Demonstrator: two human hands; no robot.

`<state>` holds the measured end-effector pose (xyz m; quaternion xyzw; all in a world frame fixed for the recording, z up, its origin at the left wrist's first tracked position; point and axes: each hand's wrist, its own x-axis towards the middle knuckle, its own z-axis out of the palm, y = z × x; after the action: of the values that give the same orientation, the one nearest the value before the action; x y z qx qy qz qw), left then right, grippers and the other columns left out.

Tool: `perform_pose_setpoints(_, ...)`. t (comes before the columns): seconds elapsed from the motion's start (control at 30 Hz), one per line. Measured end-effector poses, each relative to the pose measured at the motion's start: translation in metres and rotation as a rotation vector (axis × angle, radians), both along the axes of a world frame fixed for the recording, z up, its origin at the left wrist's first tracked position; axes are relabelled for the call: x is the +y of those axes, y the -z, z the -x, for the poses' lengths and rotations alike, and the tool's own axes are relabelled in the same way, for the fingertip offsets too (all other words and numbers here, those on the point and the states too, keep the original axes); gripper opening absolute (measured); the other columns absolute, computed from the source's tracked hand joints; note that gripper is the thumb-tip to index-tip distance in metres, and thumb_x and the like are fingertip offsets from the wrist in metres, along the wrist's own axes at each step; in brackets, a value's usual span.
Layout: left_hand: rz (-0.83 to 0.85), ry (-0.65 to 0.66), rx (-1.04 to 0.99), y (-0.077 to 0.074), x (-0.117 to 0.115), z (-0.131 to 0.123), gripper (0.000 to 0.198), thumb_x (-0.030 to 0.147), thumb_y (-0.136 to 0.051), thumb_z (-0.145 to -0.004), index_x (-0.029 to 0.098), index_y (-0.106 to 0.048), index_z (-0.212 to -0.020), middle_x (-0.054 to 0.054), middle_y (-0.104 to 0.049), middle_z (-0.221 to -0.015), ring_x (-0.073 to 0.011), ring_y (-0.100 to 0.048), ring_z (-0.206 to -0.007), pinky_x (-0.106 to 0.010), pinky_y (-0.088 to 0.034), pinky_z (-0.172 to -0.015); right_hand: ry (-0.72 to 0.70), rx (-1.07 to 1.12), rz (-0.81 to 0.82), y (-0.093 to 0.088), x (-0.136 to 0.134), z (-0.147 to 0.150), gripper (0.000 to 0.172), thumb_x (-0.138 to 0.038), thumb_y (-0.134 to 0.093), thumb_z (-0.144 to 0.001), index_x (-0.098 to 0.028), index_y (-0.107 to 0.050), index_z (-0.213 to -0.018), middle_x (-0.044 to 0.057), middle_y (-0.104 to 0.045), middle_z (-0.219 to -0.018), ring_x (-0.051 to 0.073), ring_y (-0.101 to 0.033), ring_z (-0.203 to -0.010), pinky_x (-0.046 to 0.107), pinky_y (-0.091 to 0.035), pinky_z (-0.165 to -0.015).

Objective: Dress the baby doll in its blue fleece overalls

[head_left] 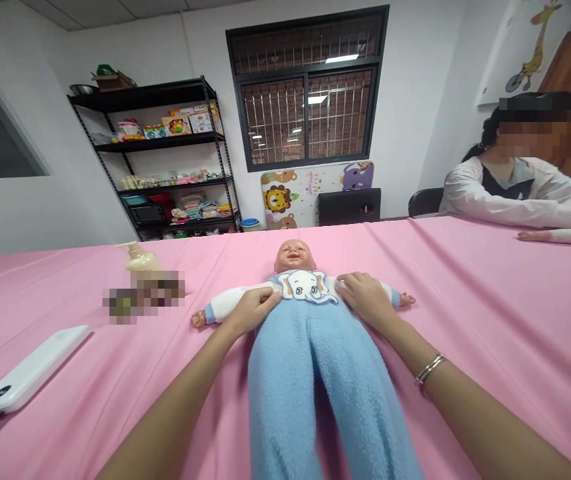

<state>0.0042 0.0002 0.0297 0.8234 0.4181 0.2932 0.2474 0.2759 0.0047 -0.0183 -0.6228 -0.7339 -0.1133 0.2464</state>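
Observation:
A baby doll [294,255] lies on its back on the table, its head away from me and its arms stretched out to the sides. It wears a fleece romper [310,347] with light blue legs, white sleeves with blue cuffs, and an elephant face on the chest. At the left side of the chest, my left hand [254,308] has its thumb and fingers closed on the romper's fabric. My right hand [365,298], with a silver bangle on the wrist, grips the romper by the other shoulder and sleeve, fingers curled. Fabric within both hands is partly hidden.
Pink cloth [165,373] covers the table. To the left are a cream pump bottle [140,259], blurred items beside it, and a white power bank [33,370] with a cable. Another person [505,193] sits at the far right. A black shelf [160,143] stands behind.

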Motion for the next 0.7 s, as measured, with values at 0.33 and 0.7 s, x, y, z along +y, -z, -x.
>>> perform_pose_setpoints(0.33, -0.343, -0.282, 0.205, 0.015, 0.011, 0.013, 0.035, 0.043, -0.037, -0.084, 0.017, -0.055, -0.098, -0.007, -0.058, -0.1, -0.0201, -0.05, -0.094, -0.031, -0.036, -0.083, 0.07, -0.009, 0.189, -0.001, -0.002, -0.011, 0.044, -0.047, -0.029, -0.086, -0.02, -0.054, -0.109, 0.008, -0.061, -0.105, 0.026, -0.052, -0.099, 0.038, -0.033, -0.082)
perform_pose_setpoints(0.7, 0.04, -0.273, 0.544, 0.005, -0.012, -0.002, 0.048, 0.054, -0.035, -0.077, 0.018, -0.059, -0.098, -0.012, -0.064, -0.1, -0.0279, -0.06, -0.09, -0.031, -0.043, -0.069, -0.163, 0.249, 0.592, -0.03, -0.032, 0.018, 0.062, -0.061, -0.023, -0.08, -0.017, -0.05, -0.113, 0.013, -0.059, -0.112, 0.027, -0.055, -0.102, 0.034, -0.039, -0.081)
